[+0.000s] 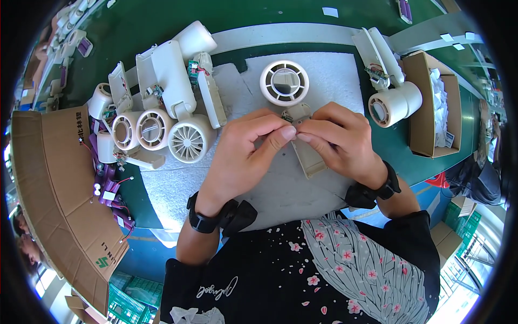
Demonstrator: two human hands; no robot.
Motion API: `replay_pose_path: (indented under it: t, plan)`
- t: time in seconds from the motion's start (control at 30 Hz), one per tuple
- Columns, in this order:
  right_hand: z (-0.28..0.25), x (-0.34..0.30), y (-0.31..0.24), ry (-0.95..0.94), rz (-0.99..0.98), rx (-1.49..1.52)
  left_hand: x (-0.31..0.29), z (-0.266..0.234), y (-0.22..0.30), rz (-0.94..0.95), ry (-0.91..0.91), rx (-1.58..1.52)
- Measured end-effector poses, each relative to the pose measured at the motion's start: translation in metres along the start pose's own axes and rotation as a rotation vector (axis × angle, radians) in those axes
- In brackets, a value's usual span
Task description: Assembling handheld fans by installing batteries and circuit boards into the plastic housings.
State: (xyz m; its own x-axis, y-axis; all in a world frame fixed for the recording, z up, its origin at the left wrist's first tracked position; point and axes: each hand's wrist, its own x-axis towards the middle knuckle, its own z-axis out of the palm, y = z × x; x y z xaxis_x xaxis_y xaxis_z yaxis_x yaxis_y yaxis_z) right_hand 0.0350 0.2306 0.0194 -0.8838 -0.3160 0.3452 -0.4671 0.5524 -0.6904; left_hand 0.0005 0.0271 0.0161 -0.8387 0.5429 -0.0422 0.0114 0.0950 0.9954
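Note:
A white handheld fan with a round vented head (pixel 284 82) lies before me on a pale foam mat (pixel 329 75). Its open handle shell (pixel 310 161) runs toward me under my hands. Part of a green circuit board (pixel 288 114) shows at the neck between head and handle. Over the shell, thumb and forefinger of my left hand (pixel 243 151) are pinched together. The fingers of my right hand (pixel 342 143) pinch right beside them, the tips meeting. Whatever lies between the fingertips is too small and hidden to name.
Several white fans (pixel 189 139) with opened handles crowd the left side. Purple battery packs (pixel 110 186) with wires lie by a large cardboard box (pixel 67 178) at far left. Another opened fan (pixel 394 105) and a small carton (pixel 431 108) of white pieces stand right.

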Motion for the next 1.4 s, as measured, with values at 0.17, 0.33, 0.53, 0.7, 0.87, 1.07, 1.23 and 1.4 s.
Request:
replay_pose_path:
  t: [0.17, 0.33, 0.53, 0.7, 0.87, 1.07, 1.23, 1.4]
  plan:
    - [0.001, 0.001, -0.001, -0.02, 0.037, 0.034, 0.001, -0.003, 0.002, -0.007, -0.035, 0.038]
    - [-0.001, 0.003, 0.005, -0.025, 0.088, 0.169, -0.005, 0.0, 0.008, -0.084, -0.059, -0.148]
    - [0.0, 0.003, 0.006, -0.056, 0.066, 0.195, -0.006, -0.004, 0.011, -0.241, -0.051, -0.206]
    - [0.001, 0.003, 0.005, -0.092, 0.063, 0.212, -0.006, -0.004, 0.009, -0.159, -0.021, -0.116]
    - [0.002, 0.003, 0.004, -0.114, 0.044, 0.179, -0.005, -0.003, 0.009, -0.137, -0.026, -0.132]
    - [0.002, 0.003, 0.006, -0.128, 0.061, 0.183, -0.003, -0.005, 0.012, -0.22, -0.018, -0.19]
    - [0.002, 0.003, 0.006, -0.14, 0.072, 0.198, -0.003, -0.005, 0.012, -0.208, -0.02, -0.17]
    - [0.0, 0.004, 0.004, -0.166, 0.097, 0.193, -0.004, -0.004, 0.011, -0.193, -0.018, -0.194]
